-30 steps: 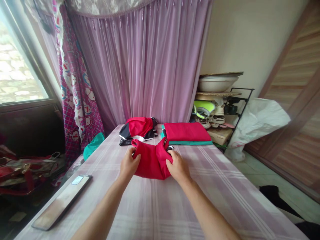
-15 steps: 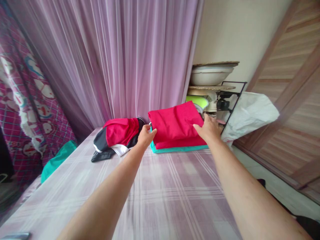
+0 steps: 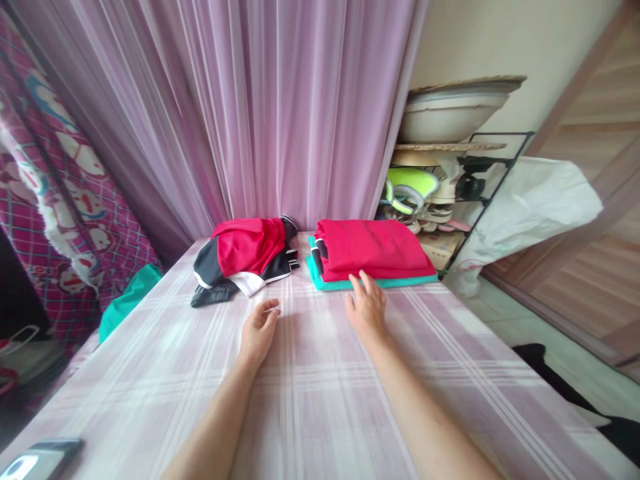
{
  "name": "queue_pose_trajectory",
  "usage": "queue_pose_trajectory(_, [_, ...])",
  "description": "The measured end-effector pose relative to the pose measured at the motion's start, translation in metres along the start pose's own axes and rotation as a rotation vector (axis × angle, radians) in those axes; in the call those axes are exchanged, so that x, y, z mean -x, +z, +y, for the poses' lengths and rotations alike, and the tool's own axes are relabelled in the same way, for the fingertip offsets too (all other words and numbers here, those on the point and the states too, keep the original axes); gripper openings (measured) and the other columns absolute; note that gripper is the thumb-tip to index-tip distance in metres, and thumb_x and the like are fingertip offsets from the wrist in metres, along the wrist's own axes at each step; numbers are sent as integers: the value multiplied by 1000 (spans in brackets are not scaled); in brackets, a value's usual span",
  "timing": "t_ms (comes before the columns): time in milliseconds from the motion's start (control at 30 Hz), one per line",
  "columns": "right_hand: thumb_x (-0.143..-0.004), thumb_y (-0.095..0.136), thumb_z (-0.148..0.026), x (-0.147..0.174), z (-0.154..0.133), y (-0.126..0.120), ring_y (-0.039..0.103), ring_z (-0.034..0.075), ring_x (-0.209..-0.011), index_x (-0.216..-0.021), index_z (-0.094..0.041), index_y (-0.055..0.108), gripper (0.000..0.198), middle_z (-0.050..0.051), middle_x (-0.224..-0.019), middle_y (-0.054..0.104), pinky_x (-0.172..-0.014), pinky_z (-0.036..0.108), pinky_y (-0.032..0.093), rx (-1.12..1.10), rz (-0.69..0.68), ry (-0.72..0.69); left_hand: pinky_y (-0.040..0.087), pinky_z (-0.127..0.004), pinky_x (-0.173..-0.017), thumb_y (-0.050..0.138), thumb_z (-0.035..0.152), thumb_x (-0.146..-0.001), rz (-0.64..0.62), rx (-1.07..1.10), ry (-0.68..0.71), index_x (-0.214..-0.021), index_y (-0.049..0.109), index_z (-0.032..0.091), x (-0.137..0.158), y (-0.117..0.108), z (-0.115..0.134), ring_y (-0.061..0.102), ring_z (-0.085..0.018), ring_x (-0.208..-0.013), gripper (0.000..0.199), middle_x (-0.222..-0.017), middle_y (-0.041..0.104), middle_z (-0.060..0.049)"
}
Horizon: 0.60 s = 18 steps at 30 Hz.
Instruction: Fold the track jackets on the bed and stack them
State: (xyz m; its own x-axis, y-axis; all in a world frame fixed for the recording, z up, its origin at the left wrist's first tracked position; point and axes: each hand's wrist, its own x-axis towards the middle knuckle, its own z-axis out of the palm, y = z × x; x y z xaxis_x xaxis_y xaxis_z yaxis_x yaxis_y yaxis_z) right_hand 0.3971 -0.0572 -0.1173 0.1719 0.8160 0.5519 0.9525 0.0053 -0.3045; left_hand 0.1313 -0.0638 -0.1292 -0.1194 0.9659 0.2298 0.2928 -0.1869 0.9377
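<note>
Left forearm [image 3: 216,419]: bare, entering at the lower edge, slanting forward and inward; wrist near straight. Left hand [image 3: 257,333]: fingers loosely curled, thumb tip close to the forefinger. Right forearm [image 3: 424,415]: also bare, slanting inward from the lower right. Right hand [image 3: 367,312]: back upward, fingers parted and lightly bent, thumb apart, farther forward than the left. Hands well apart.

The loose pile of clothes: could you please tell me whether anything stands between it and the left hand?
Nothing visible stands between the left hand and the loose pile; only tablecloth separates them. The folded stack lies to the right, out of the way.
</note>
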Motion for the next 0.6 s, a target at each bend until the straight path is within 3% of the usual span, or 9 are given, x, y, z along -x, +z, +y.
queue_pose_trajectory(133, [-88, 51, -20, 24, -20, 8, 55, 25, -123, -108, -24, 75, 31, 9, -130, 66, -102, 41, 39, -19, -220, -99, 53, -39, -87, 62, 43, -78, 38, 85, -32, -100, 67, 21, 0, 5, 2, 71, -21, -88, 31, -100, 74, -5])
queue_pose_trajectory(333, [-86, 52, -16, 19, -14, 12, 65, 21, -108, -95, -22, 77, 27, 7, -115, 74, -96, 34, 44, -65, -178, -26, 53, -36, -84, 59, 34, -79, 107, 163, -37, -99, 66, 20, -2, 4, 0, 70, -19, -89, 25, -101, 72, -6])
queue_pose_trajectory(467, [-84, 52, -16, 16, -6, 19, 67, 20, -103, -89, -24, 77, 27, 4, -109, 76, -93, 32, 48, -121, -135, -14, 53, -39, -88, 56, 28, -81, 230, -50, -15, -101, 66, 21, -7, -9, -4, 69, -21, -92, 23, -101, 72, -6])
queue_pose_trajectory(600, [-83, 51, -17, 16, -1, 22, 69, 21, -99, -84, -25, 77, 27, 4, -104, 77, -92, 33, 50, -190, -115, -11, 47, -41, -102, 58, 22, -81, 271, -424, 107, -111, 67, 20, -15, -21, -7, 62, -26, -115, 32, -122, 67, -11])
